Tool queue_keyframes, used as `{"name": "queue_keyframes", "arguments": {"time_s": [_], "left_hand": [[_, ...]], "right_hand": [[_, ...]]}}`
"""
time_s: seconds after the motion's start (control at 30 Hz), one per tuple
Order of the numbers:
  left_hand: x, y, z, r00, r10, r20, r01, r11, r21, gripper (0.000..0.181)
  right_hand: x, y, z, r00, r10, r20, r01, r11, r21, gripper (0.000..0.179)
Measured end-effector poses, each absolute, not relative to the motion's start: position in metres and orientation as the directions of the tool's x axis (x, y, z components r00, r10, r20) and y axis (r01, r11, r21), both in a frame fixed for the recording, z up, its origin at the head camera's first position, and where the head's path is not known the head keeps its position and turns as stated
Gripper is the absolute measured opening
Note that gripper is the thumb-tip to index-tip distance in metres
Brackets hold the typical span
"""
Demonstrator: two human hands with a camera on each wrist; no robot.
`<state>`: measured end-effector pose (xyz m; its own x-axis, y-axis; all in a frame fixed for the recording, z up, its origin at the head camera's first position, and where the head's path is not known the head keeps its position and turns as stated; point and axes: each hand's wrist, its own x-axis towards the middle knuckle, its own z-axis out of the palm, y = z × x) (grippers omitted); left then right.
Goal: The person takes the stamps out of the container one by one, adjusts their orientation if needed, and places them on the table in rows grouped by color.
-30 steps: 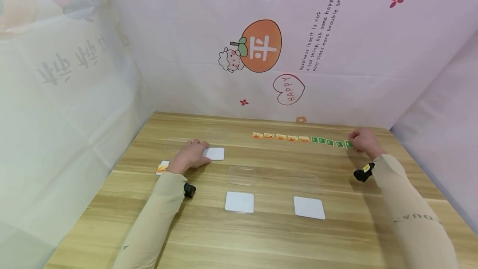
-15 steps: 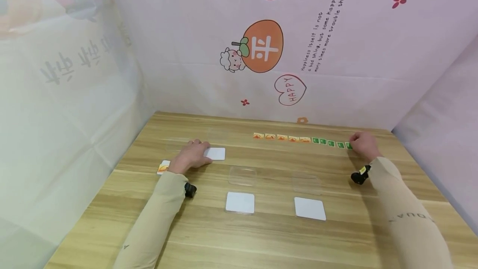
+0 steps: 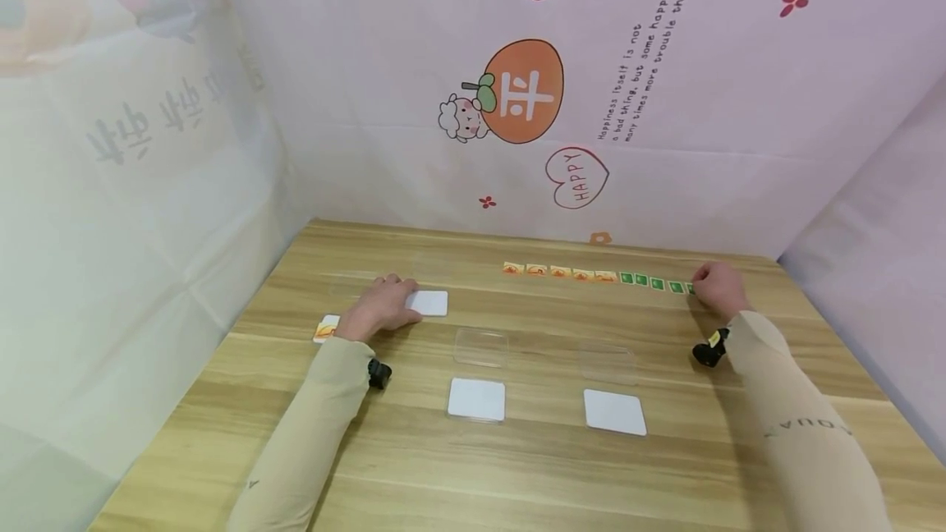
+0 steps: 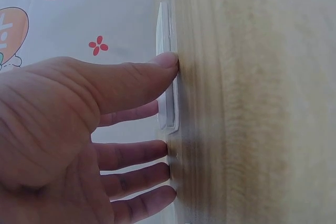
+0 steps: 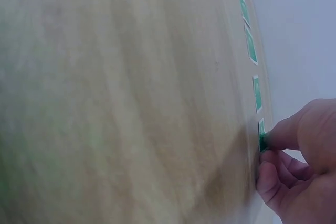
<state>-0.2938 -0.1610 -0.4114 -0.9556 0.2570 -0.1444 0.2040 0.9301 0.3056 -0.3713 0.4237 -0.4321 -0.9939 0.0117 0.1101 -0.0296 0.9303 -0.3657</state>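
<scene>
In the head view my left hand [image 3: 383,304] rests on the wood table at the left. Its thumb and index finger hold the edges of a white card [image 3: 431,304] lying flat; the left wrist view shows the thumb [image 4: 167,60] against the near edge and other fingertips on the table. My right hand [image 3: 720,290] is at the far right end of a row of small pictures. In the right wrist view its thumb presses on the last small green card [image 5: 262,129], with the other fingers curled beside it. Part of that card is hidden.
Several orange pictures [image 3: 559,272] and green ones [image 3: 657,284] form the row along the back. Two white cards [image 3: 476,399] lie nearer, with clear plastic pieces [image 3: 481,347] behind them. An orange-and-white card [image 3: 326,329] shows left of the left wrist. Printed cloth [image 3: 665,195] hangs behind.
My right hand has shifted slightly left and now covers more of the last green card. The left hand stays on the white card. The whole head view drifts a little.
</scene>
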Motion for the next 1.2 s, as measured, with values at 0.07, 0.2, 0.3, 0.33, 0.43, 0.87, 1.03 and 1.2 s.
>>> {"name": "queue_keyframes", "arguments": {"time_s": [0.07, 0.2, 0.3, 0.33, 0.43, 0.87, 1.03, 1.2], "left_hand": [[-0.294, -0.160, -0.412, -0.955, 0.259, -0.142, 0.207, 0.930, 0.304, 0.058], [-0.295, -0.160, -0.413, -0.955, 0.261, -0.140, 0.211, 0.931, 0.297, 0.058], [-0.294, -0.161, -0.413, -0.955, 0.258, -0.144, 0.208, 0.932, 0.296, 0.059], [-0.294, -0.161, -0.413, -0.955, 0.257, -0.145, 0.206, 0.933, 0.296, 0.059], [-0.294, -0.163, -0.412, -0.955, 0.254, -0.152, 0.202, 0.934, 0.294, 0.060], [-0.291, -0.170, -0.404, -0.945, 0.300, -0.130, 0.241, 0.908, 0.342, 0.058], [-0.288, -0.172, -0.395, -0.933, 0.337, -0.127, 0.272, 0.889, 0.367, 0.058], [-0.284, -0.176, -0.389, -0.925, 0.350, -0.150, 0.266, 0.876, 0.403, 0.058]], "right_hand": [[-0.371, 0.424, -0.433, -0.993, 0.019, 0.117, -0.026, 0.930, -0.367, 0.025], [-0.370, 0.425, -0.435, -0.992, 0.035, 0.125, -0.015, 0.925, -0.380, 0.024], [-0.368, 0.426, -0.436, -0.990, 0.044, 0.131, -0.011, 0.920, -0.391, 0.022], [-0.367, 0.425, -0.436, -0.990, 0.047, 0.132, -0.009, 0.919, -0.395, 0.022], [-0.365, 0.424, -0.435, -0.991, 0.048, 0.125, -0.006, 0.917, -0.400, 0.021], [-0.364, 0.395, -0.422, -0.992, -0.006, 0.126, -0.057, 0.912, -0.407, 0.025], [-0.364, 0.372, -0.417, -0.992, -0.045, 0.121, -0.093, 0.897, -0.431, 0.026], [-0.363, 0.354, -0.415, -0.995, -0.056, 0.087, -0.089, 0.887, -0.452, 0.028]]}}
